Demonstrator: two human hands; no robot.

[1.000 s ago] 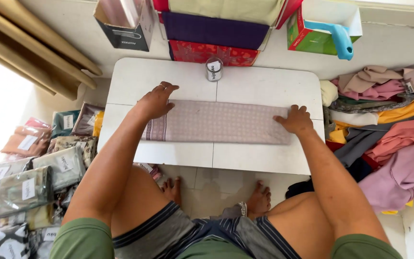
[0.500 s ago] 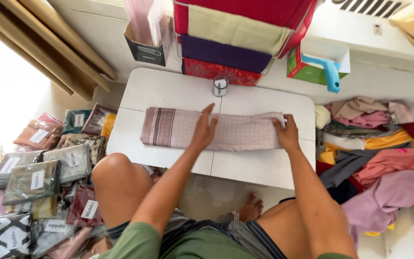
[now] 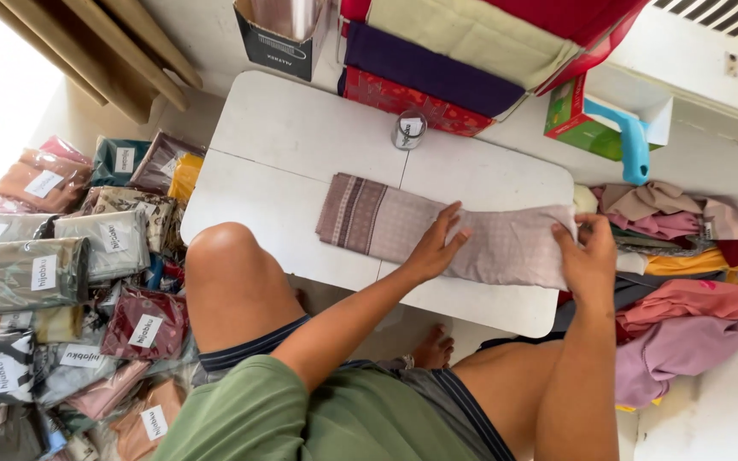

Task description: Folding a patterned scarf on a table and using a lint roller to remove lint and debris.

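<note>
A long folded mauve patterned cloth (image 3: 386, 222) lies across the small white table (image 3: 301, 137). My left hand (image 3: 437, 248) presses flat on the middle of the cloth, fingers spread. At the strip's right end my right hand (image 3: 589, 256) pinches the edge of the cloth and lifts it slightly off the table.
A small tape roll (image 3: 408, 130) stands at the table's far edge. Behind it are stacked fabric boxes (image 3: 437, 68) and a green box with a blue handle (image 3: 617, 128). Packaged scarves (image 3: 70, 256) lie on the floor at left, loose cloths (image 3: 685, 282) at right.
My left hand moved from the cloth's left end to its middle. My right hand took hold of the right end. The camera view shifted and tilted.
</note>
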